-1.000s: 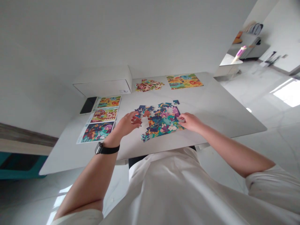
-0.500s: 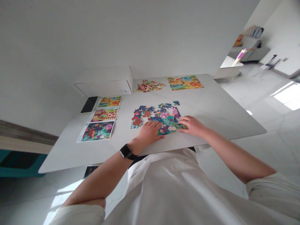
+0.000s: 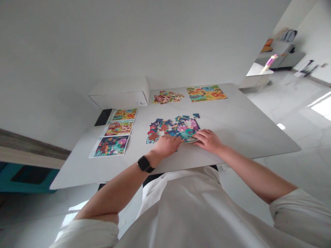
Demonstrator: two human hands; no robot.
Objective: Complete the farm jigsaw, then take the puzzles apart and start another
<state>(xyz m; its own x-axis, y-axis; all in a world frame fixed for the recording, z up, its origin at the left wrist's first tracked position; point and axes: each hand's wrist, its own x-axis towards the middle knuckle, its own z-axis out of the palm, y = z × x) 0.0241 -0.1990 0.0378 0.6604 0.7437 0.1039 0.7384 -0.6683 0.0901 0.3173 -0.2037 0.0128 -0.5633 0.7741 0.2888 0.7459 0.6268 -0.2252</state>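
Left hand (image 3: 167,145), fingers curled at the puzzle's (image 3: 188,130) near side | right hand (image 3: 209,140) bent at its near-right corner; I can't tell whether either grips | puzzle part-joined on white table (image 3: 248,137) | loose piece (image 3: 196,115) beyond | jumbled pile (image 3: 168,97) farther back

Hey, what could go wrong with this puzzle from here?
The left hand and right hand are both at the near side of the partly joined puzzle, so a push might separate pieces. The left hand also hides part of it, so a misfit there could go unnoticed. The single dark blue piece lying apart could get overlooked.
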